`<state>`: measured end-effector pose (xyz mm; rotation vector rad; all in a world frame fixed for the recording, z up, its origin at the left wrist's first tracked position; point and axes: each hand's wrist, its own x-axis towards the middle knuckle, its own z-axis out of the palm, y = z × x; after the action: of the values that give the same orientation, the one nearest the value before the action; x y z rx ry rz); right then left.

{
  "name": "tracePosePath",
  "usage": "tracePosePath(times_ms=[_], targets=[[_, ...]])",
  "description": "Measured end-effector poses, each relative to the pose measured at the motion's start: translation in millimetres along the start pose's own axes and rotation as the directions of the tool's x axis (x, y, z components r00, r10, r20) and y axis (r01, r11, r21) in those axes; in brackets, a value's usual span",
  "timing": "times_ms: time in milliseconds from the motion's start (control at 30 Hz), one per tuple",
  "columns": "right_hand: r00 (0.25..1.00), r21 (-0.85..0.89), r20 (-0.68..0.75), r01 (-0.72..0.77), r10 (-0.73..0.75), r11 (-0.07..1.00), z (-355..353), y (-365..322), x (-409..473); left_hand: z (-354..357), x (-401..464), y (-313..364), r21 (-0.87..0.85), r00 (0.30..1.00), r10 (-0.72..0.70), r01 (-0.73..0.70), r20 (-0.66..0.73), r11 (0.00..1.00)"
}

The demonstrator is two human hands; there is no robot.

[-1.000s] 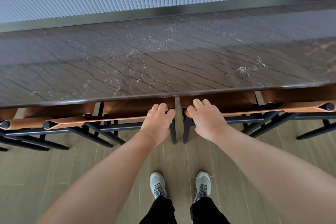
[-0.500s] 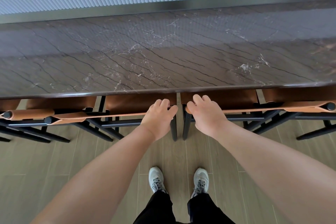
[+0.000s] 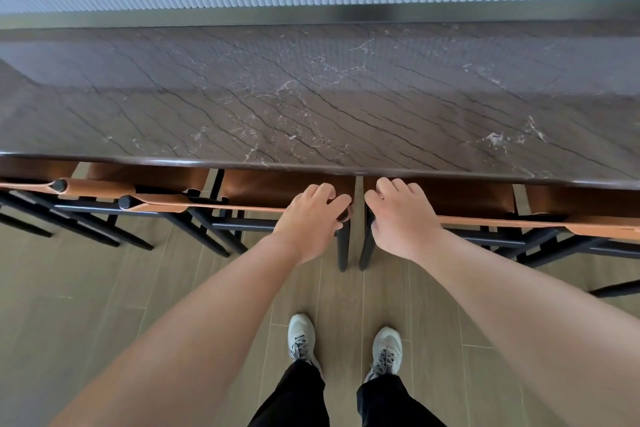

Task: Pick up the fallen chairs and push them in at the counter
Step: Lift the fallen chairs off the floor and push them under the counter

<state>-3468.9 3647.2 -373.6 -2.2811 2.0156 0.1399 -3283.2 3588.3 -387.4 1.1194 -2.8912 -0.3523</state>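
so both chairs look upright and mostly tucked under the near edge of the counter; left hand has its fingers curled over the top rail of the left chair, right at that chair's right-hand corner; right hand grips the same way on the left-hand corner of the right chair; the two hands sit close together with just the gap between the two back legs separating them; two more chair backs line up further along toward the counter's left end, and one more toward the right.

my take on finishing this step: push both evenly and low-effort, straight toward the counter, so neither chair twists on the wood floor; gripping at the inner corners means each chair wants to pivot, so I'd slide the hands toward the middle of each rail if they start to skew; stop once the backrests line up with the neighbours; watch the fingers don't get pinched under the counter lip.
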Motion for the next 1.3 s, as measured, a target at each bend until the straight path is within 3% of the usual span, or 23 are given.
tracePosePath(times_ms=[200,400,633,767,1133,1300], targets=[[0.975,0.073,-0.131,0.191,-0.181,0.979,-28,-66,40,-45,-61,-59,0.006,0.971,-0.191,0.194,-0.145,0.981],[0.948,0.094,-0.142,0.300,-0.285,0.949,-37,-156,66,-73,-128,-148,0.033,0.945,-0.298,0.305,-0.135,0.952],[0.953,0.104,-0.122,0.292,-0.279,0.951,-46,-299,118,-89,-206,-262,-0.029,0.934,-0.308,0.308,-0.182,0.951],[0.975,0.159,-0.106,0.208,-0.193,0.965,-51,-367,143,-98,-242,-318,-0.030,0.931,-0.315,0.315,-0.184,0.948],[0.986,0.094,-0.047,0.163,-0.159,0.982,-56,-406,172,-108,-262,-377,-0.092,0.937,-0.288,0.275,-0.196,0.957],[0.991,0.064,0.014,0.135,-0.137,0.989,-41,-414,203,-102,-256,-398,-0.071,0.919,-0.353,0.345,-0.177,0.936]])
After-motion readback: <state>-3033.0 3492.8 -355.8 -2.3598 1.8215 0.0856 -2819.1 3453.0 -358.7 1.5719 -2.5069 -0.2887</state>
